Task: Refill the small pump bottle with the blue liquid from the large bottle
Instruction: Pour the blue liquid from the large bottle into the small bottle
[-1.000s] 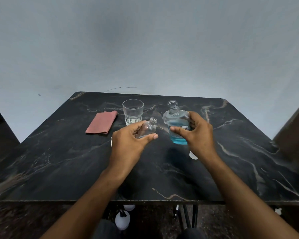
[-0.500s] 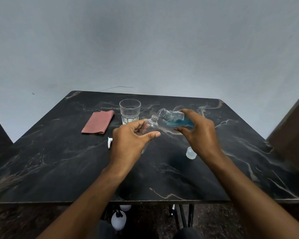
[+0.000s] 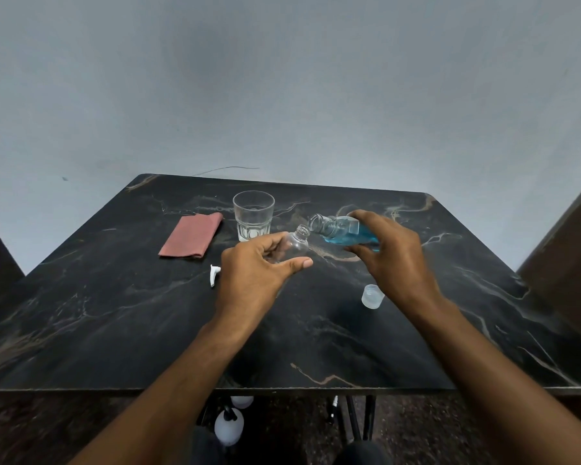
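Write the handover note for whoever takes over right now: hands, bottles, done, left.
Left hand holds the small clear empty bottle, neck open, tilted right.
Right hand holds the large clear bottle of blue liquid, tipped with its mouth just above the small one's.
Done: both uncapped; white pump and clear cap lie on the black marble table.
Left: pour, refit pump, recap.

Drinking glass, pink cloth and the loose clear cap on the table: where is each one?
Drinking glass (image 3: 253,216), head view, on its clear side wall.
Pink cloth (image 3: 192,234), head view, on the middle of its folded top.
Clear cap (image 3: 371,296), head view, on its side.
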`<state>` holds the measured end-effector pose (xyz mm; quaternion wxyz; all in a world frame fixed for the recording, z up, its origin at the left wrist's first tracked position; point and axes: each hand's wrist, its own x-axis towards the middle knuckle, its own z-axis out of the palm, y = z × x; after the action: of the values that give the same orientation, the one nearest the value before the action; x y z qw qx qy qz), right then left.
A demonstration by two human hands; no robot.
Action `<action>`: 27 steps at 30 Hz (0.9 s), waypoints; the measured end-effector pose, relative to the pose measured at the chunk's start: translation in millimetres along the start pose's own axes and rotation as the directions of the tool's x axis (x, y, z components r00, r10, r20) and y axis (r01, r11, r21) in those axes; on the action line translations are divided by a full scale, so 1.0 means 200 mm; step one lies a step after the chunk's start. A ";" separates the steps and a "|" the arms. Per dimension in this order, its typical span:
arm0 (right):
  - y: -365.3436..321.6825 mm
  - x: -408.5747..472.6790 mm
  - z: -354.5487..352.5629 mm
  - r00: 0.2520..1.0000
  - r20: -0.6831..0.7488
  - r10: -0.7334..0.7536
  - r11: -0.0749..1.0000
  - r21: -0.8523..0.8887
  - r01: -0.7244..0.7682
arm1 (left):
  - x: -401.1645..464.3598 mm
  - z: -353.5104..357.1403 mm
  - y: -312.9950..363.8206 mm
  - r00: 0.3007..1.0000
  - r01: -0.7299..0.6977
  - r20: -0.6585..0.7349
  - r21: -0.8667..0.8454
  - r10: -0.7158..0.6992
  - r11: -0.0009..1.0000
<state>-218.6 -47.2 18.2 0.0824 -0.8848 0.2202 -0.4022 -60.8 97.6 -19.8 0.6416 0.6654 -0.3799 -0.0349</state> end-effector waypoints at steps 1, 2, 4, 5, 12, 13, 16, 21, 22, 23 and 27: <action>0.00 0.00 0.00 1.000 0.003 -0.008 1.000 -0.004 0.008 | 0.00 0.00 0.00 1.000 -0.003 0.001 0.005 0.003 1.000; 0.00 0.00 -0.01 1.000 0.007 -0.013 1.000 -0.010 0.013 | 0.00 0.00 0.00 1.000 -0.005 0.003 0.009 0.005 1.000; 0.00 0.01 -0.01 1.000 0.013 -0.015 1.000 -0.021 0.015 | 0.00 0.00 0.00 1.000 -0.006 0.003 0.013 0.006 1.000; 0.01 0.01 -0.01 1.000 0.014 -0.017 0.999 -0.027 0.017 | 0.00 0.01 0.00 1.000 -0.006 0.002 0.014 0.006 1.000; 0.02 0.02 -0.01 0.995 0.009 -0.095 0.992 -0.081 0.096 | 0.00 0.01 -0.01 1.000 -0.015 -0.003 0.013 0.015 1.000; 0.03 0.02 -0.01 0.995 0.010 -0.099 0.991 -0.091 0.099 | 0.00 0.01 -0.01 1.000 -0.017 -0.003 0.015 0.017 1.000; 0.04 0.03 -0.01 0.993 0.002 -0.119 0.987 -0.110 0.119 | 0.00 0.01 -0.02 1.000 -0.021 -0.005 0.020 0.021 1.000; 0.04 0.04 -0.03 0.985 0.015 -0.171 0.974 -0.149 0.171 | 0.00 0.01 -0.02 1.000 -0.020 -0.010 0.035 0.021 0.999; 0.04 0.04 -0.03 0.985 0.023 -0.171 0.973 -0.151 0.173 | 0.00 0.02 -0.03 1.000 -0.019 -0.011 0.033 0.019 0.999; 0.04 0.05 -0.04 0.985 0.032 -0.169 0.974 -0.150 0.172 | 0.00 0.02 -0.03 1.000 -0.016 -0.012 0.027 0.016 1.000; 0.04 0.05 -0.05 0.983 0.044 -0.176 0.972 -0.150 0.180 | 0.00 0.03 -0.03 1.000 -0.011 -0.007 0.002 0.011 1.000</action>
<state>-222.6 -58.1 29.1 -0.0190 -0.9108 0.1691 -0.3762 -61.0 92.5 -26.8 0.6426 0.6639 -0.3814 -0.0285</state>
